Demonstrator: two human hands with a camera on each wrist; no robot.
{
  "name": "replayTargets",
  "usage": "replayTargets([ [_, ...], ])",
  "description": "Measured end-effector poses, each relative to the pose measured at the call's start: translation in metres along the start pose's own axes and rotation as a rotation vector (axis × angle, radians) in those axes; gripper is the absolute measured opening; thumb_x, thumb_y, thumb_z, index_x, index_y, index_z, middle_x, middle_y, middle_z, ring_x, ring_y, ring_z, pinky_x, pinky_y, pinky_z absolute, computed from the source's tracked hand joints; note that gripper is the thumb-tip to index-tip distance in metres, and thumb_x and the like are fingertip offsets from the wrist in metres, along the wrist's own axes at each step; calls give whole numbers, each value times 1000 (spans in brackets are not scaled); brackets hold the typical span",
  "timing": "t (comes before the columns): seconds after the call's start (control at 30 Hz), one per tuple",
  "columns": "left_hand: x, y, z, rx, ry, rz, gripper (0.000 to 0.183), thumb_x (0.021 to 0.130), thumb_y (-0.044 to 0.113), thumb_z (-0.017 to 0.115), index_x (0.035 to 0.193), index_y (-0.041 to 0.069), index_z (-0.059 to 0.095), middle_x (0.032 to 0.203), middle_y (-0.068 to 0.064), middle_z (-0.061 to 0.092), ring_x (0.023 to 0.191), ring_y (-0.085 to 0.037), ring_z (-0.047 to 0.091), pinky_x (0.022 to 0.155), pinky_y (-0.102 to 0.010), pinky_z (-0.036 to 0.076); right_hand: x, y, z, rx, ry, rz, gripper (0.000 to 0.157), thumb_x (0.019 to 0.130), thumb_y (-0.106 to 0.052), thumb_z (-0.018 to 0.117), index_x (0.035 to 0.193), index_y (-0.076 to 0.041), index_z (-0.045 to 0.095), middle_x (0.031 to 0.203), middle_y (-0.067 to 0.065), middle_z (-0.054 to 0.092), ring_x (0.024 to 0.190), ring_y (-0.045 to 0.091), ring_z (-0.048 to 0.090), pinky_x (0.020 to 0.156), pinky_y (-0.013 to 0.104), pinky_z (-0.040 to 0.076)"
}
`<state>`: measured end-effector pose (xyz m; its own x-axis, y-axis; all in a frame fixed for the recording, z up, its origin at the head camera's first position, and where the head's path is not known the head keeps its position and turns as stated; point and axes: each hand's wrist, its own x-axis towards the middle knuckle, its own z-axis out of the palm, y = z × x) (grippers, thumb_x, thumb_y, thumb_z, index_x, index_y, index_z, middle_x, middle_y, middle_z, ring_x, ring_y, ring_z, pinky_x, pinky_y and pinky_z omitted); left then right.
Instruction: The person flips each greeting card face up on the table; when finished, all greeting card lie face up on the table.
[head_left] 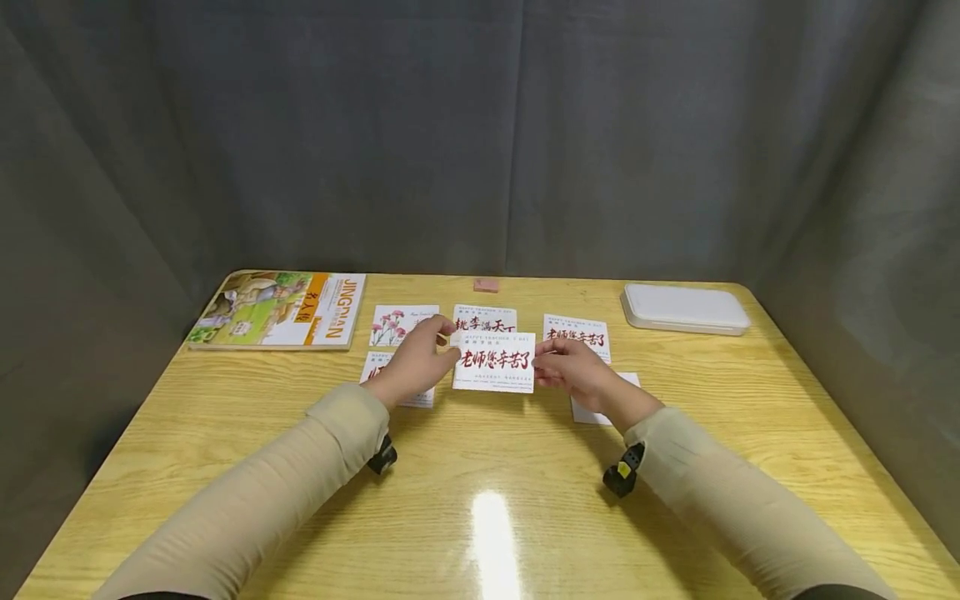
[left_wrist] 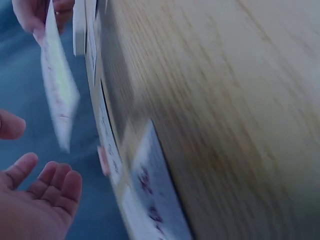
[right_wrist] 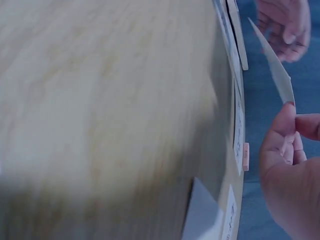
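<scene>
A white greeting card (head_left: 493, 363) with red brush lettering is held up above the table, its printed side facing me. My right hand (head_left: 576, 372) pinches its right edge between thumb and fingers, also seen as the pinching right hand (right_wrist: 290, 165) in the right wrist view. Beside the card's left edge, my left hand (head_left: 420, 358) is spread, and the left wrist view shows a gap between the left hand (left_wrist: 42, 197) and the card (left_wrist: 59, 85). Behind the raised card lies another lettered card (head_left: 483, 319), partly covered by it.
More cards lie flat: a flower card (head_left: 393, 323), a lettered card (head_left: 416, 396) under my left wrist, a lettered card (head_left: 576, 332) and a blank-looking card (head_left: 592, 412) on the right. Along the back are a book (head_left: 281, 308), a pink block (head_left: 486, 285) and a white case (head_left: 686, 308).
</scene>
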<state>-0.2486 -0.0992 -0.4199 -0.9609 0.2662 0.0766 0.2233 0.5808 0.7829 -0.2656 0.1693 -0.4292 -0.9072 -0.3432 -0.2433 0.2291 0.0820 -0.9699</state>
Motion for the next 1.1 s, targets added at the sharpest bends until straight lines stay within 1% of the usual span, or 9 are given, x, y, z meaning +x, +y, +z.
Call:
replayTargets([
  [0.1,-2,10,5,139,-73,114,47,100,15,58,143,-4,50,147,-21,49,138,-37,46,112,-50,41,0,3,1,-33,-6,29,10,103,3,53,112,5,55,91,5,60,78,12,63,73,22,57],
  [0.2,-5,19,13,264,-152,220,54,99,17,60,147,-3,47,151,-21,47,143,-37,41,119,-47,34,0,5,3,-36,-10,37,12,102,3,53,113,7,55,89,5,60,77,11,64,73,22,57],
  [0.3,-7,24,23,361,-229,273,58,100,21,61,151,-1,45,154,-21,44,144,-37,39,120,-47,32,0,7,5,-53,-7,46,12,102,3,54,112,7,56,88,5,61,76,11,64,72,22,57],
  [0.53,-9,26,37,488,-388,296,58,100,27,62,152,4,48,157,-22,41,145,-39,37,120,-48,31,-2,12,10,-107,16,74,9,102,2,54,109,7,56,86,5,62,74,10,63,70,21,57],
  [0.63,-10,25,41,544,-438,302,58,101,30,62,153,8,49,158,-20,40,147,-38,35,121,-48,30,-2,13,12,-127,26,80,9,102,2,54,109,7,56,86,6,61,75,10,62,70,21,56],
  [0.73,-9,23,45,577,-455,307,57,102,31,62,152,9,50,157,-20,41,146,-38,36,120,-47,30,-1,14,13,-141,17,88,11,102,3,53,111,10,55,88,6,60,76,10,62,72,22,57],
  [0.83,-8,23,47,584,-463,289,55,101,31,61,151,9,51,157,-20,41,146,-37,37,121,-46,30,0,14,13,-155,-4,99,17,103,3,51,117,13,54,91,8,62,79,11,63,76,24,58],
  [0.97,-8,23,48,606,-467,272,53,101,28,59,150,8,53,156,-21,43,146,-36,37,121,-45,30,1,14,11,-166,-25,108,28,104,1,50,126,18,52,96,11,65,81,11,65,82,28,59],
  [1.1,-9,24,48,637,-467,268,53,101,27,59,150,9,53,156,-20,44,146,-36,39,121,-44,30,0,13,11,-169,-28,106,32,104,1,49,130,20,51,98,12,67,82,11,67,84,30,60],
])
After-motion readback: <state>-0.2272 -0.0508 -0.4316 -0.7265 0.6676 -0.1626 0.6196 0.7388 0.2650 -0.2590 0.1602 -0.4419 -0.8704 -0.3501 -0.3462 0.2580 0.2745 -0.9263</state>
